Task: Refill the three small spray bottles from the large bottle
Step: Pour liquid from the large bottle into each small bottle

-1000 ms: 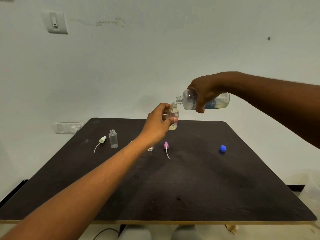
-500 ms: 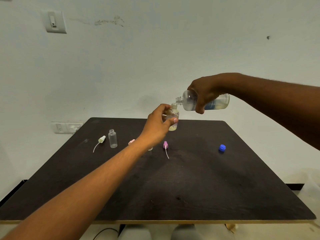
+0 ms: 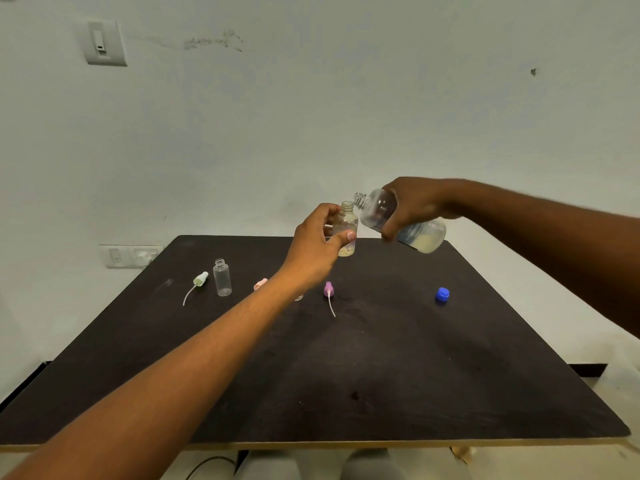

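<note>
My left hand (image 3: 317, 245) grips a small clear spray bottle (image 3: 346, 226) upright above the far side of the black table (image 3: 381, 358); a little yellowish liquid sits in its bottom. My right hand (image 3: 412, 206) holds the large clear bottle (image 3: 398, 220), neck tilted up and left, its open mouth beside the small bottle's mouth, pale liquid pooled at its base. A second small bottle (image 3: 222, 277) stands open at the left. A third small bottle (image 3: 298, 296) is mostly hidden behind my left wrist.
Three loose spray heads lie on the table: a white-green one (image 3: 200, 279) with its tube, a pink one (image 3: 260, 284) partly behind my left forearm, a purple one (image 3: 328, 290). A blue cap (image 3: 442, 294) lies to the right. Wall switches (image 3: 130, 256) sit behind the table.
The large bottle has tipped back: its neck has risen and its base has dropped, so the liquid has run to the base. My left hand still holds the small bottle.
</note>
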The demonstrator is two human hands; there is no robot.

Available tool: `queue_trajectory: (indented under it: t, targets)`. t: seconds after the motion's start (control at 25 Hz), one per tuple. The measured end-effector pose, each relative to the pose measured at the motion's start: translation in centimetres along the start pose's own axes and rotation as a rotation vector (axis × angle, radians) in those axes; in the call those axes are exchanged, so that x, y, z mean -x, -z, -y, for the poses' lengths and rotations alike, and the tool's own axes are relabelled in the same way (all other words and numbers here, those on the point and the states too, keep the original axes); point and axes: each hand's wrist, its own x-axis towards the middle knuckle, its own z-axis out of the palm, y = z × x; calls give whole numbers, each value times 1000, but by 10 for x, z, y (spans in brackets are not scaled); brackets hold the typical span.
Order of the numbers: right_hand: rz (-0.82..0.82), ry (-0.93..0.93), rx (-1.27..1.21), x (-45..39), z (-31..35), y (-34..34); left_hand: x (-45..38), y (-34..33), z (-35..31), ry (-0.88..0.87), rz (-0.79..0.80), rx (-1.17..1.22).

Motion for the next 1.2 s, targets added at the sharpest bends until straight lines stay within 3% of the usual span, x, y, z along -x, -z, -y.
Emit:
queue_trajectory:
  t: [0.28,0.48,0.68,1.2]
  targets:
    - [-119,53,-525,-5,-39,-30,-5,-10,3,11,-3,11]
    - [-281,51,-750,-8,-56,-46,-11,-22,11,35,11,16]
    - [-398,0,-826,-15,-80,-54,-19,-40,29,57,32,8]
    - [-467,-32,-913,-30,-127,-90,-23,-95,94,144,103,-65]
